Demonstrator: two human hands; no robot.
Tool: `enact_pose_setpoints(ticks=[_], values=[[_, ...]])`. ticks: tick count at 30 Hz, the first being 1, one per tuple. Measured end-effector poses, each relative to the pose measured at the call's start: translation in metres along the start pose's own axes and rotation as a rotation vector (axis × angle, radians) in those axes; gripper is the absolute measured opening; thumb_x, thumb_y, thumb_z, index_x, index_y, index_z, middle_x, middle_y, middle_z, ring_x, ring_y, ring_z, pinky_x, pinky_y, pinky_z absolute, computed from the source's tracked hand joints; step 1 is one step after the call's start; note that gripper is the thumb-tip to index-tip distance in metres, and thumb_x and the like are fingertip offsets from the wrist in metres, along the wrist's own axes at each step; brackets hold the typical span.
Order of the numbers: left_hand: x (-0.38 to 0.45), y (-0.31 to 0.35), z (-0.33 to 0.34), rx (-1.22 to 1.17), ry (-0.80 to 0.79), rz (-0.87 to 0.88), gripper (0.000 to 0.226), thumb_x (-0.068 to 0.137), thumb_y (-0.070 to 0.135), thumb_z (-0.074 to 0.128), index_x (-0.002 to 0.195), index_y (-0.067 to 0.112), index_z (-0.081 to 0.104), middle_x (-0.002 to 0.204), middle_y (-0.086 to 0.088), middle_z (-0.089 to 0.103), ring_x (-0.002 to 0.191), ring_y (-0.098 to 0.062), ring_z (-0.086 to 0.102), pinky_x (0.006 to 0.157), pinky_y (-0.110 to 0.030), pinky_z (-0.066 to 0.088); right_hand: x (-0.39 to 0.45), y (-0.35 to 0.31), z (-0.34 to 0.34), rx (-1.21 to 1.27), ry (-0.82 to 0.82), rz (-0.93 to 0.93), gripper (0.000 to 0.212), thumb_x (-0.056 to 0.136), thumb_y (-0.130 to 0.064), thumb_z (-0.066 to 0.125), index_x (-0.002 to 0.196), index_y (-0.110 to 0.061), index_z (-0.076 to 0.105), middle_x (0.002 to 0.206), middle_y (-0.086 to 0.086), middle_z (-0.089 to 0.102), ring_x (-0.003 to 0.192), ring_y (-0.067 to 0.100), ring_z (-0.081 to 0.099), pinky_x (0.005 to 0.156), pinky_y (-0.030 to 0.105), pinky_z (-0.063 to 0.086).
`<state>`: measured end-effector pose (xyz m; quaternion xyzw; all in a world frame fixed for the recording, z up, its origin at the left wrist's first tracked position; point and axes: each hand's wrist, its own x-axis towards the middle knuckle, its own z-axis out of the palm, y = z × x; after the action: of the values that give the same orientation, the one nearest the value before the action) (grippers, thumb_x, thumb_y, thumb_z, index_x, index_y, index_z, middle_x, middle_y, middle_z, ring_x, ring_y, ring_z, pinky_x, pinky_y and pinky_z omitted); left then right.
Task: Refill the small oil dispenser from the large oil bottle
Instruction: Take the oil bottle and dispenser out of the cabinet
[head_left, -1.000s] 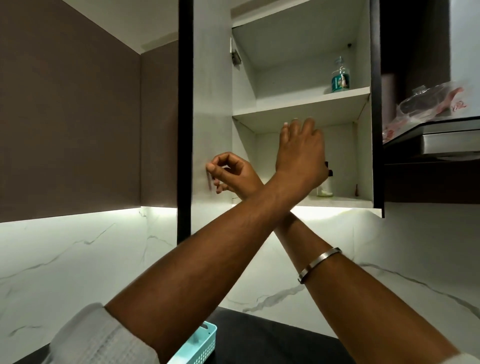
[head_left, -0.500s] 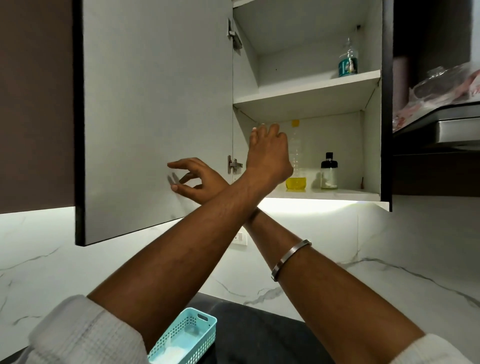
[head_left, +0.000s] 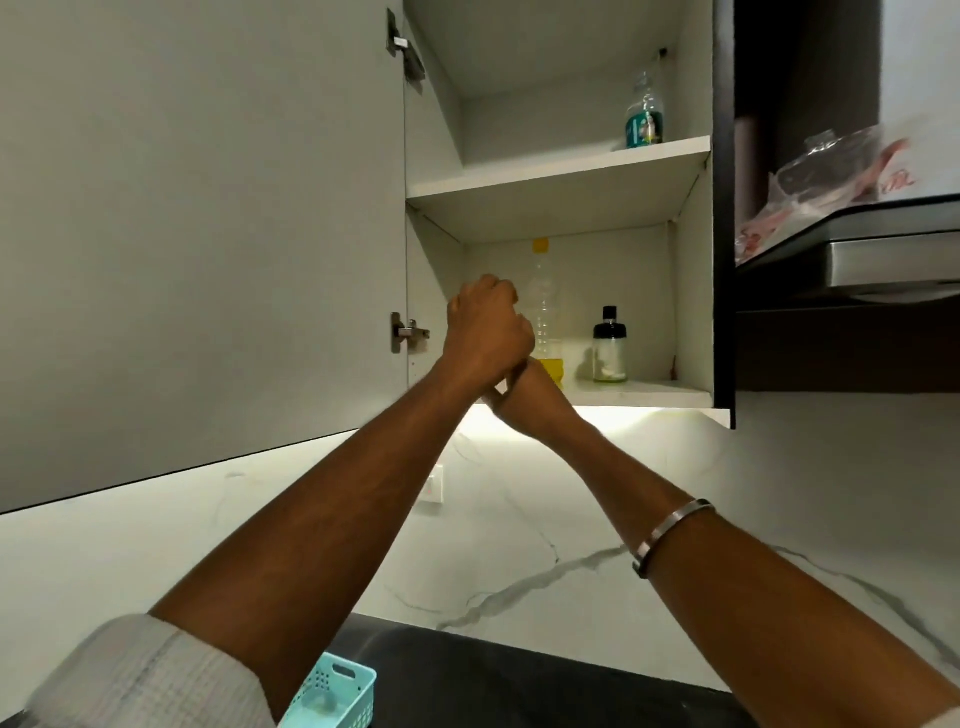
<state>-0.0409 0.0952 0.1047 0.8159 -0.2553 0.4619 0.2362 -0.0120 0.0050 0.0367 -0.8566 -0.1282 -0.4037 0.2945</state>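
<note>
- At the bottom edge a small turquoise plastic basket (head_left: 337, 691) with a perforated wall sits on the dark tabletop (head_left: 519, 680), partly hidden behind the left forearm.
- Both forearms rise from pale ribbed sleeves and cross in front of the open wall cabinet; the right forearm wears a plain silver metal bangle (head_left: 670, 535).
- Behind the arms a white marble-patterned wall (head_left: 519, 519) runs up to the cabinet's lit underside, with a white wall socket (head_left: 431, 483) just beside the left forearm.
- The left hand (head_left: 488, 332) is raised before the lower shelf with its fingers curled into a fist; from behind, whether they grip anything cannot be told.
- The right hand (head_left: 511, 395) is almost wholly hidden behind the left wrist, so its fingers cannot be read as released or clenched.
- The grey cabinet door (head_left: 197, 234) stands swung open to the left on metal hinges.
- On the lower shelf (head_left: 649, 392) the tall clear large oil bottle with a yellow cap (head_left: 543, 306) stands upright just behind the left hand, a little yellow oil at its bottom.
- The small glass oil dispenser with a black top (head_left: 610, 345) stands upright to its right, apart from it and from both hands.
- On the upper shelf a clear bottle with a teal label (head_left: 645, 111) stands near the right wall.
- Right of the cabinet, crumpled clear plastic packaging with red print (head_left: 831, 171) lies on a dark ledge.
</note>
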Motion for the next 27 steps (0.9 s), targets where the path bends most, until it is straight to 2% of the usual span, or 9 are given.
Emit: enact_pose_setpoints(ticks=[3, 6, 9, 11, 16, 20, 23, 25, 27], values=[[0.012, -0.002, 0.042, -0.200, -0.049, -0.071, 0.034, 0.092, 0.025, 0.054, 0.120, 0.007, 0.061, 0.127, -0.009, 0.057, 0.119, -0.025, 0.050, 0.099, -0.037, 0.040, 0.006, 0.029, -0.025, -0.101, 0.089, 0.015, 0.014, 0.088, -0.006, 0.058, 0.102, -0.003, 0.059, 0.093, 0.007, 0.060, 0.081, 0.017, 0.055, 0.068, 0.023, 0.039], [0.024, 0.001, 0.088, -0.407, -0.107, -0.149, 0.031, 0.092, 0.025, 0.051, 0.112, 0.006, 0.064, 0.118, -0.008, 0.063, 0.113, -0.025, 0.057, 0.092, -0.030, 0.044, 0.020, 0.062, -0.043, -0.193, 0.150, 0.079, 0.021, 0.084, -0.001, 0.054, 0.103, -0.005, 0.064, 0.105, 0.013, 0.063, 0.091, 0.026, 0.060, 0.073, 0.026, 0.041], [0.039, 0.007, 0.129, -0.516, -0.248, -0.249, 0.032, 0.096, 0.025, 0.044, 0.100, 0.001, 0.064, 0.094, -0.009, 0.064, 0.103, -0.029, 0.060, 0.070, -0.026, 0.038, 0.040, 0.094, -0.057, -0.264, 0.167, 0.140, 0.030, 0.085, 0.000, 0.053, 0.112, -0.006, 0.064, 0.116, 0.011, 0.063, 0.103, 0.024, 0.060, 0.080, 0.021, 0.039], [0.051, 0.008, 0.156, -0.552, -0.316, -0.289, 0.030, 0.097, 0.026, 0.041, 0.090, 0.004, 0.060, 0.085, -0.009, 0.062, 0.100, -0.032, 0.060, 0.063, -0.027, 0.034, 0.055, 0.108, -0.061, -0.313, 0.180, 0.166, 0.033, 0.086, 0.001, 0.052, 0.116, -0.006, 0.064, 0.121, 0.011, 0.062, 0.108, 0.024, 0.059, 0.083, 0.021, 0.038], [0.086, 0.003, 0.210, -0.653, -0.399, -0.402, 0.042, 0.098, 0.030, 0.040, 0.118, -0.002, 0.058, 0.122, -0.019, 0.061, 0.112, -0.034, 0.056, 0.075, -0.028, 0.036, 0.088, 0.143, -0.061, -0.386, 0.177, 0.228, 0.032, 0.084, 0.001, 0.053, 0.115, -0.003, 0.062, 0.124, 0.015, 0.060, 0.109, 0.028, 0.058, 0.080, 0.021, 0.037], [0.103, -0.006, 0.233, -0.779, -0.509, -0.525, 0.045, 0.096, 0.030, 0.043, 0.127, -0.001, 0.052, 0.127, -0.019, 0.057, 0.112, -0.035, 0.058, 0.079, -0.032, 0.044, 0.109, 0.166, -0.056, -0.411, 0.156, 0.340, 0.039, 0.086, -0.006, 0.059, 0.125, -0.004, 0.054, 0.126, 0.015, 0.057, 0.110, 0.028, 0.057, 0.080, 0.023, 0.038], [0.119, -0.013, 0.246, -0.946, -0.627, -0.620, 0.040, 0.095, 0.022, 0.042, 0.127, 0.000, 0.049, 0.116, -0.019, 0.054, 0.108, -0.033, 0.057, 0.077, -0.034, 0.043, 0.130, 0.181, -0.048, -0.386, 0.185, 0.463, 0.051, 0.085, -0.013, 0.067, 0.131, -0.003, 0.047, 0.129, 0.016, 0.051, 0.113, 0.032, 0.055, 0.084, 0.028, 0.043], [0.128, -0.015, 0.248, -1.025, -0.685, -0.654, 0.038, 0.098, 0.021, 0.042, 0.129, 0.001, 0.047, 0.121, -0.020, 0.051, 0.119, -0.035, 0.052, 0.089, -0.038, 0.048, 0.143, 0.189, -0.044, -0.353, 0.239, 0.570, 0.066, 0.082, -0.021, 0.074, 0.135, -0.005, 0.038, 0.135, 0.016, 0.043, 0.119, 0.033, 0.049, 0.094, 0.036, 0.044], [0.136, -0.018, 0.250, -1.054, -0.735, -0.686, 0.043, 0.100, 0.025, 0.042, 0.136, 0.002, 0.042, 0.132, -0.022, 0.048, 0.124, -0.037, 0.048, 0.102, -0.043, 0.046, 0.153, 0.193, -0.040, -0.305, 0.292, 0.661, 0.079, 0.080, -0.025, 0.077, 0.138, -0.007, 0.028, 0.139, 0.017, 0.035, 0.125, 0.034, 0.044, 0.098, 0.039, 0.043]])
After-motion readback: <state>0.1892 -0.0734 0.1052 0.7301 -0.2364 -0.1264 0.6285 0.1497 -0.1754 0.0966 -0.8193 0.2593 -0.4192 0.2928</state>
